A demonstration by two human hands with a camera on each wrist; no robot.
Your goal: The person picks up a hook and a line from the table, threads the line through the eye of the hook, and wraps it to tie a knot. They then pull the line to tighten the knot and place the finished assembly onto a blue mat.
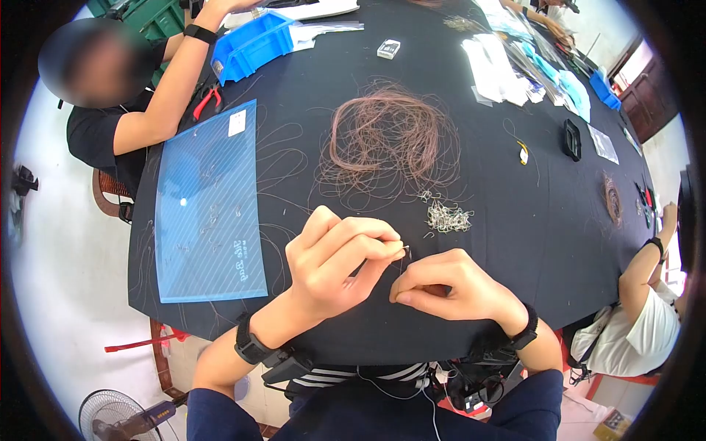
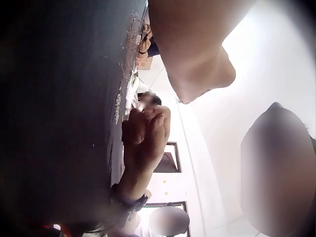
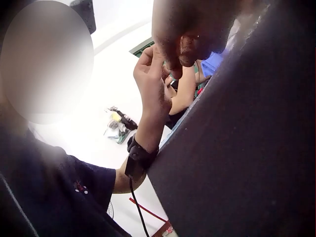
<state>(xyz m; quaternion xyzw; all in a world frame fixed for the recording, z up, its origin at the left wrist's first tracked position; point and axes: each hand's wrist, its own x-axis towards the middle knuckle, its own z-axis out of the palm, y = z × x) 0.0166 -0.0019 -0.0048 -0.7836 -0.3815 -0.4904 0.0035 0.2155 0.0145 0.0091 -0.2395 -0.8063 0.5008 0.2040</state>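
Observation:
My left hand point(image 1: 334, 264) is raised over the table's near side, thumb and fingertips pinching a small metal fish hook point(image 1: 407, 251). Beside it on the right, my right hand point(image 1: 460, 287) has its thumb and index finger together on a thin line, which is barely visible between the hands. A pile of fish hooks point(image 1: 448, 217) lies just beyond the right hand. Farther back is a large loose coil of brown line point(image 1: 390, 140). In the right wrist view the left hand point(image 3: 154, 84) shows behind the right fingers.
A blue file bag point(image 1: 209, 213) lies at left, with hooks and strands of line on and beside it. Behind it are red-handled pliers point(image 1: 208, 103) and a blue bin point(image 1: 254, 48). A small white box point(image 1: 388, 49) stands farther back. Other people sit left and right.

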